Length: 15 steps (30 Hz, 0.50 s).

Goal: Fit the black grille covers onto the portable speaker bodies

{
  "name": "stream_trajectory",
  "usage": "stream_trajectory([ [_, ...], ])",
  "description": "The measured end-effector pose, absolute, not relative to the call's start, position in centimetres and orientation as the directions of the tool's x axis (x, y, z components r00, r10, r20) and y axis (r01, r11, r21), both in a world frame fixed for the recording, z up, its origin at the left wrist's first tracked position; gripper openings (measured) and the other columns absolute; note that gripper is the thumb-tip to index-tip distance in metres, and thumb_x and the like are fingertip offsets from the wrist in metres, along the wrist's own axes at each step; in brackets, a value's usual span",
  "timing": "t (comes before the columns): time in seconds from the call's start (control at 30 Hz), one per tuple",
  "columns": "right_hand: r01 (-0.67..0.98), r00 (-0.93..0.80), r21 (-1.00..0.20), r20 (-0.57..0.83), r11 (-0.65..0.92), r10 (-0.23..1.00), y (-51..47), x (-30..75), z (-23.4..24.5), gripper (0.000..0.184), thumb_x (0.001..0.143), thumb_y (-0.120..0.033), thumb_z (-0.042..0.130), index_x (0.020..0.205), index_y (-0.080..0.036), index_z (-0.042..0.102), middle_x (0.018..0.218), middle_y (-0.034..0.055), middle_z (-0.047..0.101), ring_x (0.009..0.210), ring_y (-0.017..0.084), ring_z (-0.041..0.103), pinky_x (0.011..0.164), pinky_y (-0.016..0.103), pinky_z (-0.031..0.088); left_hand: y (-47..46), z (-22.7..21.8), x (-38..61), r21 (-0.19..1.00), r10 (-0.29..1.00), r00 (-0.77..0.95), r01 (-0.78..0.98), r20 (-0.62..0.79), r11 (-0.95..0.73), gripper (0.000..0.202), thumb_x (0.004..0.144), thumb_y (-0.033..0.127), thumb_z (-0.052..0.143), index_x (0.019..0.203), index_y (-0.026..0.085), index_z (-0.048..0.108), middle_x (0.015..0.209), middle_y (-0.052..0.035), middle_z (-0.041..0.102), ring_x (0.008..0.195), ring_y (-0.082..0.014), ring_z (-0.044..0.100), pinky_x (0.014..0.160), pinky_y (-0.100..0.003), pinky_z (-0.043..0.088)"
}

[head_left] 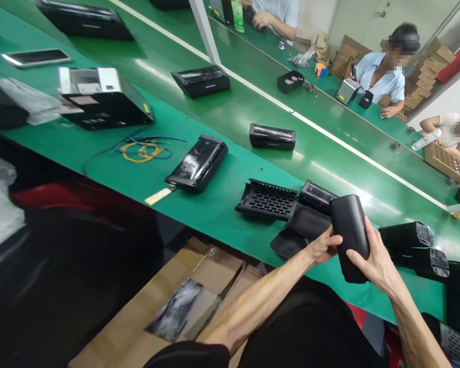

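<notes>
Between my two hands is a smooth black plastic housing (349, 230), tilted and raised above the table's front edge. My left hand (324, 246) grips its left side, thumb on the near face. On the opposite side my right hand (379, 258) wraps around the lower part, its thumb also across the front. Just behind lie a black cloth (301, 231) and a glossy black unit (317, 195), partly covered by the housing. A black perforated shell (268, 198) rests to the left of the cloth.
More black units stand on the green table (214, 214) at right (406, 235) and along the belt (272, 137). Left are a white-and-black device (99, 94), coiled cables (141, 151) and a phone (36, 57). Below sits a cardboard box (199, 286). Co-workers sit across.
</notes>
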State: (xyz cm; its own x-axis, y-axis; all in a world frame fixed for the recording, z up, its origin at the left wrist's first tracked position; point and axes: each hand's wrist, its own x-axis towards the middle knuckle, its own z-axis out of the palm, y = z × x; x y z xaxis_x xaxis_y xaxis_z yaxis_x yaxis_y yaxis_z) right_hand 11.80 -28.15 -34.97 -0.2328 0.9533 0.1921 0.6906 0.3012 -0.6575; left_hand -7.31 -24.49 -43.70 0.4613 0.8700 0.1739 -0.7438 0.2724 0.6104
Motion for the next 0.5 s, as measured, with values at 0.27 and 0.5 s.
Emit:
stream_trajectory([
  [0.27, 0.584, 0.049, -0.758, 0.391, 0.292, 0.919, -30.8, 11.7, -39.2, 0.122, 0.078, -0.065, 0.086, 0.173, -0.028, 0.018, 0.174, 0.019, 0.028, 0.159, 0.044, 0.037, 0.124, 0.065, 0.04, -24.7, -41.7, -6.4, 0.616, 0.974, 0.22, -0.775, 0.05, 0.143, 0.068, 0.067, 0.033, 0.101, 0.126, 0.026, 0.067, 0.123, -0.0069, 0.076, 0.113, -0.0299, 0.071, 0.092, -0.04, 0.057],
  [0.5, 0.462, 0.243, -0.847, 0.406, 0.263, 0.881, -31.0, 12.0, -39.5, 0.09, 0.076, -0.065, 0.084, 0.149, -0.026, 0.047, 0.143, 0.0145, 0.055, 0.125, 0.036, 0.061, 0.106, 0.053, 0.054, -22.3, -39.9, -9.6, 0.806, 0.984, 0.177, -0.584, 0.005, 0.101, 0.083, 0.072, 0.054, 0.097, 0.141, 0.029, 0.059, 0.143, -0.0125, 0.066, 0.123, -0.0337, 0.068, 0.1, -0.05, 0.058],
])
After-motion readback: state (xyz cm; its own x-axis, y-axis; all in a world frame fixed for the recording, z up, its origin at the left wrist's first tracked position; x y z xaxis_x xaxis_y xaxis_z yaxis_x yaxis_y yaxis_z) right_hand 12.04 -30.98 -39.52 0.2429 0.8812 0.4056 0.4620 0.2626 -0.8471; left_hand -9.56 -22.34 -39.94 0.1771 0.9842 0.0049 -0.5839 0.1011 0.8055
